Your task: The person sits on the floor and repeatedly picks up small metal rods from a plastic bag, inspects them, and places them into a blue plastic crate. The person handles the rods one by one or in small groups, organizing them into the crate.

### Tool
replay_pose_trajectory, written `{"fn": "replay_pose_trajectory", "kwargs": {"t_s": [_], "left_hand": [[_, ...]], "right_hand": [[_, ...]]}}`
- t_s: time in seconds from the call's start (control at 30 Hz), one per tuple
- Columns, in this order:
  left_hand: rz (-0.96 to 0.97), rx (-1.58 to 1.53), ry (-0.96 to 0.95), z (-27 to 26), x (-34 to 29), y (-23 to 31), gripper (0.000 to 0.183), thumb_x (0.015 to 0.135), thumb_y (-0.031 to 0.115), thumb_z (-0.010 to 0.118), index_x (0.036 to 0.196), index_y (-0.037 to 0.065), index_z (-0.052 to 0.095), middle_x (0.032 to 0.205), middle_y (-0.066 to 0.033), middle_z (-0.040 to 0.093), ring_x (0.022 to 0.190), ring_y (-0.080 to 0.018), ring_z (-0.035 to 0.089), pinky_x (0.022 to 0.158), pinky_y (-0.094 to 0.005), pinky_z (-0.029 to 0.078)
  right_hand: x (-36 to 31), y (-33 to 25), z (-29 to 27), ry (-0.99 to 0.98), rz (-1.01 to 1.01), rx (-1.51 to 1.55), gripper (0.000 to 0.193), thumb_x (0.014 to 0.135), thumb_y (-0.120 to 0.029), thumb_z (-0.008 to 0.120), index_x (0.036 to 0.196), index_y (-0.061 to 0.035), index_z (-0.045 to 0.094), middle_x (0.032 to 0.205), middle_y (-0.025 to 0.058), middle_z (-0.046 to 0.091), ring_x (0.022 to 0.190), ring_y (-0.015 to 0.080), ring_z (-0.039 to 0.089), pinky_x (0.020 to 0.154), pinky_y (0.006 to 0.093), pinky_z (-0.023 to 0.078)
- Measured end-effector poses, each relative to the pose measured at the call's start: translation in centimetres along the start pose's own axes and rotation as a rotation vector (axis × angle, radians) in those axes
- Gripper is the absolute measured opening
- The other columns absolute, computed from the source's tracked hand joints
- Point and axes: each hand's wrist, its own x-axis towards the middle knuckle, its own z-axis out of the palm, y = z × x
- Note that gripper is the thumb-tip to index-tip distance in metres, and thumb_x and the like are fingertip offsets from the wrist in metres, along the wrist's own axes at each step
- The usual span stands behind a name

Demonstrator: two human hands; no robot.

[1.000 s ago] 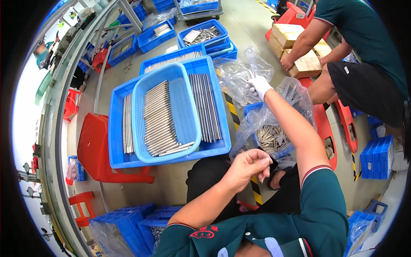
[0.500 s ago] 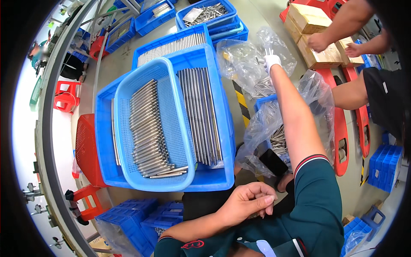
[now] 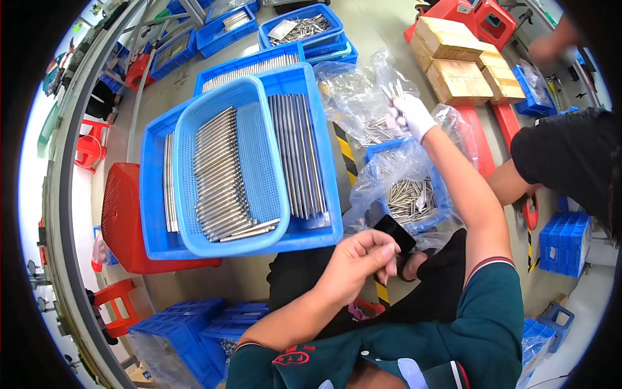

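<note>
My right hand (image 3: 411, 113), in a white glove, reaches out over the clear plastic bags. Its fingers are closed round several thin metal rods (image 3: 392, 89), whose ends stick up past the fingertips. Below that arm, a blue bin (image 3: 442, 194) lined with clear plastic holds many short metal rods (image 3: 411, 200). In front of my lap is my bare left hand (image 3: 364, 259), fingers curled and thumb pressed to them; whatever may be inside is hidden. A black phone-like slab (image 3: 395, 233) lies just beyond it, by the bin's near edge.
On the left, a light-blue basket (image 3: 262, 181) of stacked metal rods sits in a larger blue crate (image 3: 327, 243) with long rods. Clear bags (image 3: 346, 91) with more rods lie beyond. Cardboard boxes (image 3: 460, 81) rest on a red pallet truck (image 3: 479, 139); a co-worker's leg (image 3: 508, 183) is beside it.
My view has shifted. The gloved right hand still grips the rods and has turned. My left hand has come up and left, closer to the slab. The co-worker's hands have left the boxes.
</note>
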Motion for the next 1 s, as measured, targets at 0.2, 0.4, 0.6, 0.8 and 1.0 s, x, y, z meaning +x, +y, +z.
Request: {"fn": "replay_pose_trajectory", "kwargs": {"t_s": [0.2, 0.4, 0.6, 0.8, 1.0], "left_hand": [[0.146, -0.005, 0.013, 0.1, 0.8, -0.9, 0.013, 0.091, 0.014, 0.056, 0.094, 0.002, 0.058, 0.069, -0.0055, 0.06, 0.057, -0.013, 0.057, 0.053, -0.0222, 0.046], [0.263, -0.12, 0.022, 0.4, 1.6, -1.3, 0.012, 0.09, 0.015, 0.058, 0.093, 0.004, 0.059, 0.07, -0.0047, 0.058, 0.059, -0.0126, 0.052, 0.057, -0.0274, 0.045], [0.299, -0.218, -0.055, 0.8, 2.1, -1.9, 0.014, 0.092, 0.014, 0.055, 0.096, 0.002, 0.061, 0.07, -0.0034, 0.056, 0.061, -0.0105, 0.048, 0.058, -0.0257, 0.04], [0.187, -0.19, -0.103, 0.7, 2.7, -2.9, 0.014, 0.091, 0.014, 0.055, 0.096, 0.001, 0.061, 0.068, -0.0037, 0.055, 0.059, -0.0109, 0.045, 0.057, -0.026, 0.037], [0.091, -0.237, -0.133, 0.9, 3.0, -3.0, 0.012, 0.091, 0.011, 0.055, 0.096, 0.002, 0.061, 0.067, -0.0029, 0.055, 0.059, -0.0098, 0.047, 0.056, -0.0259, 0.039]], "right_hand": [[-13.2, -3.2, 1.6, -0.14, -0.057, -0.27, 0.018, 0.088, -0.022, 0.057, 0.085, -0.0044, 0.056, 0.059, -0.0008, 0.051, 0.042, 0.0034, 0.037, 0.037, 0.0195, 0.026], [-25.4, -6.9, 3.5, -0.093, -0.087, -0.387, 0.019, 0.086, -0.023, 0.06, 0.09, -0.0036, 0.061, 0.062, -0.0002, 0.053, 0.053, 0.0049, 0.045, 0.048, 0.0212, 0.035], [-30.4, -4.1, 4.6, 0.043, -0.18, -0.406, 0.023, 0.084, -0.025, 0.063, 0.085, -0.0019, 0.06, 0.064, 0.0017, 0.054, 0.059, 0.0083, 0.048, 0.054, 0.0252, 0.039], [-30.3, -2.0, 3.9, 0.006, -0.328, -0.585, 0.024, 0.086, -0.025, 0.06, 0.083, -0.0017, 0.056, 0.063, 0.0076, 0.051, 0.056, 0.0156, 0.049, 0.053, 0.031, 0.039], [-30.9, -2.3, 4.0, 0.068, -0.48, -0.711, 0.019, 0.085, -0.024, 0.058, 0.087, -0.0042, 0.058, 0.07, 0.0154, 0.056, 0.062, 0.0309, 0.056, 0.057, 0.0374, 0.042]]}}
